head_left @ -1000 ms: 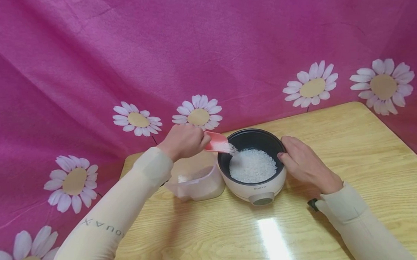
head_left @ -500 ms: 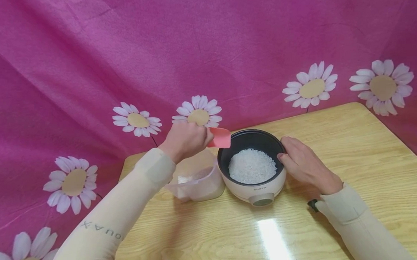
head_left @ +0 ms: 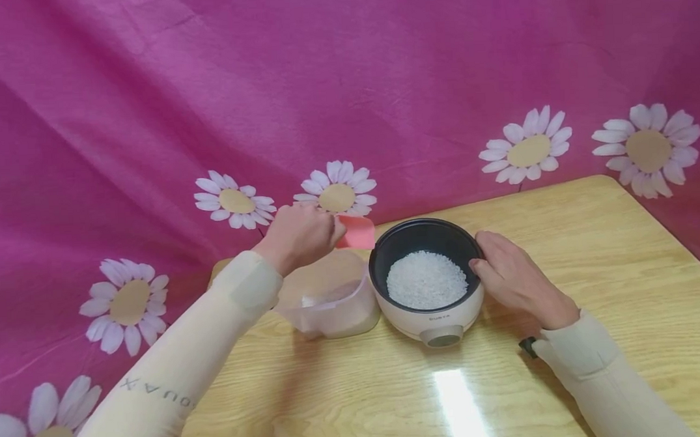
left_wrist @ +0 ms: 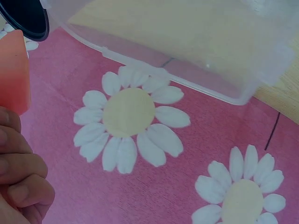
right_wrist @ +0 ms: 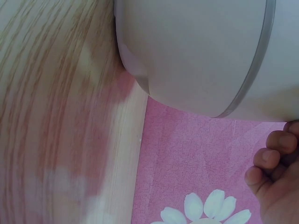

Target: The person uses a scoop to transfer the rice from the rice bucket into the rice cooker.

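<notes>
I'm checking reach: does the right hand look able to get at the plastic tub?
Probably not directly: the right hand holds the rice cooker, which stands between that hand and the plastic tub.

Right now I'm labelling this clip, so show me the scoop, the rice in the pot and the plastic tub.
Scoop [head_left: 356, 232]: head view, on its pink blade.
Rice [head_left: 427, 280]: head view, middle of the heap.
Plastic tub [head_left: 335, 320]: head view, on its near wall.

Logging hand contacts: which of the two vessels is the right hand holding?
The white, black-lined cooker: the right hand grips its rim, while the translucent tub stands on the cooker's opposite side.
</notes>
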Tool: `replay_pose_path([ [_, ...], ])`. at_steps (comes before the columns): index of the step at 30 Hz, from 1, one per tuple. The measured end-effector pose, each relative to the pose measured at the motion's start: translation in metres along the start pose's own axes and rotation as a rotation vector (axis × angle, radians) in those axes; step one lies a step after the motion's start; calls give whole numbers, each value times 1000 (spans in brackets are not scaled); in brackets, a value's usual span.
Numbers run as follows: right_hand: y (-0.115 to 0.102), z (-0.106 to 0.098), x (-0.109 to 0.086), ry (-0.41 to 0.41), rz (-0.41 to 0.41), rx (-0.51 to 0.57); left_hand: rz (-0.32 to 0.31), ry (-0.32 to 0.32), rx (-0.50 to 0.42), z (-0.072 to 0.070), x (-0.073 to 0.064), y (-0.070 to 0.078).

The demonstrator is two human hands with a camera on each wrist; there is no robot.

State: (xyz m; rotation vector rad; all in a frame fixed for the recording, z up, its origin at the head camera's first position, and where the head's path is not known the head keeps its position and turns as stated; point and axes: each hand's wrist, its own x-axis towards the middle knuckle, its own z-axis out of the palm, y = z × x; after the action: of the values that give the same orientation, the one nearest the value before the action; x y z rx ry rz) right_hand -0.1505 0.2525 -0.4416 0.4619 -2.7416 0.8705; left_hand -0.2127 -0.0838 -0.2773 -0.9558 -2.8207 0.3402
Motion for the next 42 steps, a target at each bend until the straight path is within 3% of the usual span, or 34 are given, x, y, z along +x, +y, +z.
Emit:
replay_pose_path([
  [5, 3, 0, -1, 10, -14, -5, -16, -34, -16, 2, -5, -4],
  [24, 1, -1, -3, 27, -28, -8, -61, -60, -44, 23, -35, -18],
  [33, 0, 0, -2, 52, -61, -13, -85, -157, -72, 32, -46, -23],
  [42, -2, 0, -1, 36, -44, -1, -80, -196, -46, 43, -53, -26],
])
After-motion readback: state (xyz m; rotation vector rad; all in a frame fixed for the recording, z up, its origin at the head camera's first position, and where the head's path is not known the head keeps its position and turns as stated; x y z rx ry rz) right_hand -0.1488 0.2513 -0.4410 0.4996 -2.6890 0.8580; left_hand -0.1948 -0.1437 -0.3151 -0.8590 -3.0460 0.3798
